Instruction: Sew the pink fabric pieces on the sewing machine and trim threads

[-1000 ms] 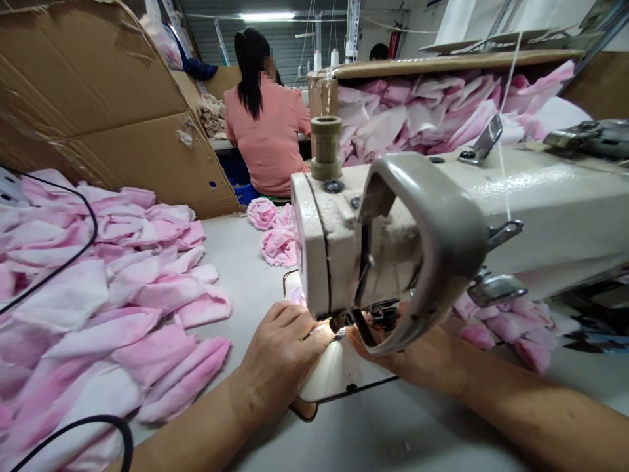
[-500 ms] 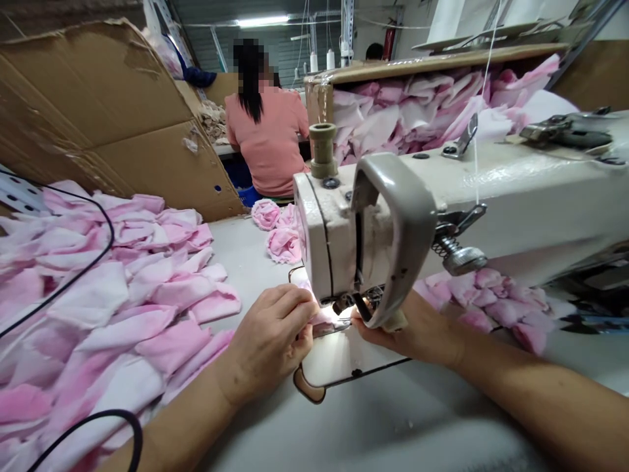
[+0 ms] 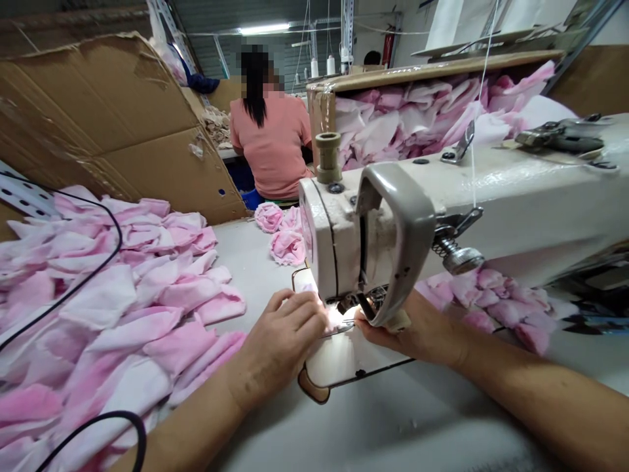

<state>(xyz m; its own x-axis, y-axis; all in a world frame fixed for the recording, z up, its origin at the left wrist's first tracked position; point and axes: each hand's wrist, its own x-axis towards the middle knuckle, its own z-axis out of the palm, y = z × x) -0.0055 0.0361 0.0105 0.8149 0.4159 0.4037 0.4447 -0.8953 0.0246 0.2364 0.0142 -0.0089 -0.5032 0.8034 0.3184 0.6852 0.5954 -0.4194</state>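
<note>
Left hand: Your left hand (image 3: 282,334) was bent over the small piece of pink cloth (image 3: 337,320), with its fingers (image 3: 307,305) close to the presser foot (image 3: 350,303). It was not in a tight fist, but you could not tell if it was gripping the cloth.

Right hand: Your right hand (image 3: 413,331) was on the other side of the presser foot, partly behind the gray hand guard (image 3: 400,242). It was not in a fist either, and you could not tell if it was holding anything.

Cloth: The small piece of pink cloth lay at the presser foot, between your 2 hands.

Sewing machine: The cream sewing machine (image 3: 491,210) stood right in front of you, with a bright light on its white bed (image 3: 344,357).

Left side: A big pile of pink and white cloth (image 3: 122,295) lay near your left arm, with a black cable (image 3: 73,282) over it.

Right side: More pink cloth pieces (image 3: 491,301) lay past your right hand.

Ahead: 1 person in a pink shirt (image 3: 270,141) sat at work, facing away from you.
</note>
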